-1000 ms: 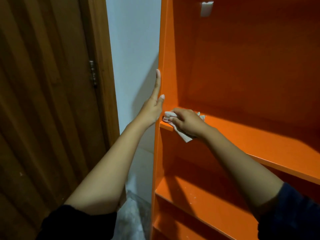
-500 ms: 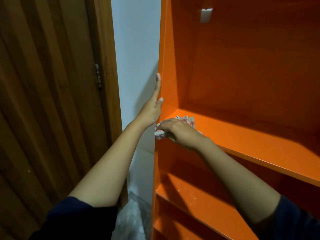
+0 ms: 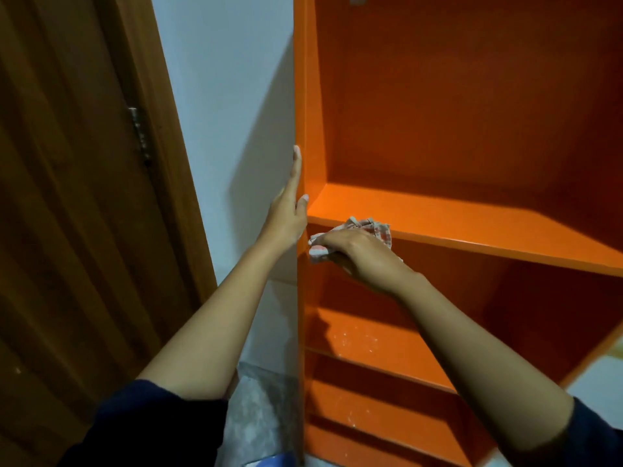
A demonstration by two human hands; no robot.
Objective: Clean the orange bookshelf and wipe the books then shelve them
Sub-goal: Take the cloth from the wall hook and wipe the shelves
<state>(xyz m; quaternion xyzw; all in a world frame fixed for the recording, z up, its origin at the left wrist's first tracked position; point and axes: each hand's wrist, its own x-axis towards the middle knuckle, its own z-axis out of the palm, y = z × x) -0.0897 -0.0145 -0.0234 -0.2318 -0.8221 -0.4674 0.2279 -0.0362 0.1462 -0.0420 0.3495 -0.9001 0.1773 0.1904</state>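
Fingers (image 3: 337,243) of the right hand (image 3: 360,257) curl around a checked cloth (image 3: 371,228), pressing it to the front edge of 1 shelf board (image 3: 488,227) at the left end of the orange bookshelf (image 3: 472,112). The left hand (image 3: 286,214), fingers straight and together, lies flat against the outside of the bookshelf's left side panel. White specks dot the lower board (image 3: 364,338). A white wall (image 3: 229,96) and a wooden door (image 3: 67,230) stand left of the bookshelf.

The right hand (image 3: 357,254) has slid the cloth (image 3: 371,227) from the shelf (image 3: 472,224) top down over its front edge.
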